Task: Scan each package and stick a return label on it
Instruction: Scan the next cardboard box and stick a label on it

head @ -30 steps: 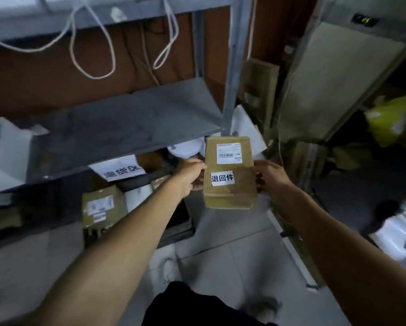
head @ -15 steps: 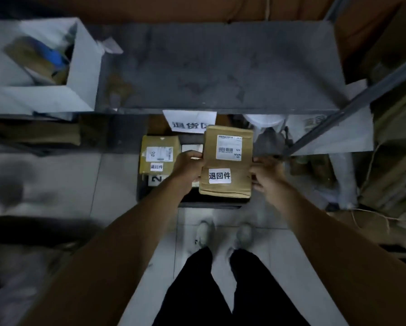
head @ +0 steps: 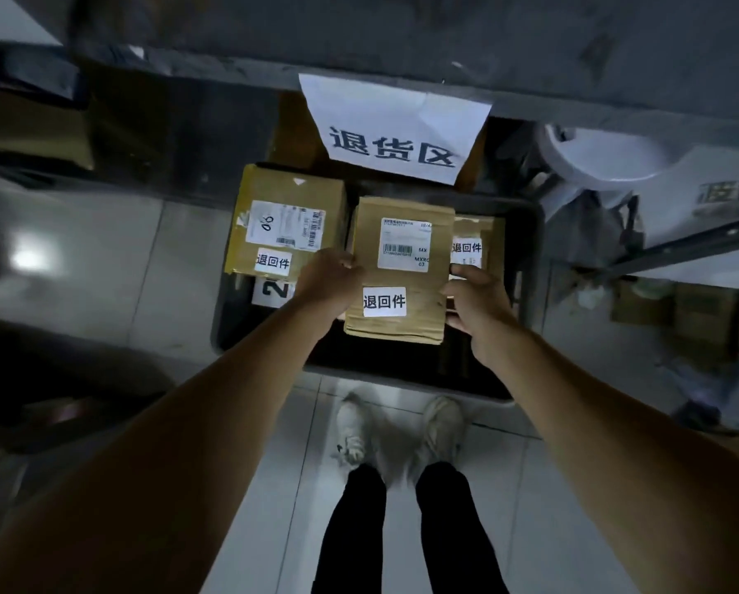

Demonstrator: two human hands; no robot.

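A flat brown cardboard package (head: 372, 242) with a barcode label and a white return sticker (head: 384, 301) is held over a dark bin (head: 526, 267) on the floor. My left hand (head: 331, 279) grips its left edge and my right hand (head: 477, 306) grips its right edge. In the bin lies a brown box (head: 282, 199) with a shipping label and the same return sticker. Another stickered package (head: 472, 237) lies behind the held one, mostly hidden.
A grey metal shelf (head: 402, 40) overhangs the bin, with a white paper sign (head: 395, 130) hanging from its edge. A white round object (head: 595, 160) and clutter sit to the right. My feet (head: 397, 426) stand on pale floor tiles just in front of the bin.
The camera has tilted down and moved closer to the bin. Both hands have lowered the package towards the bin, over the packages inside.
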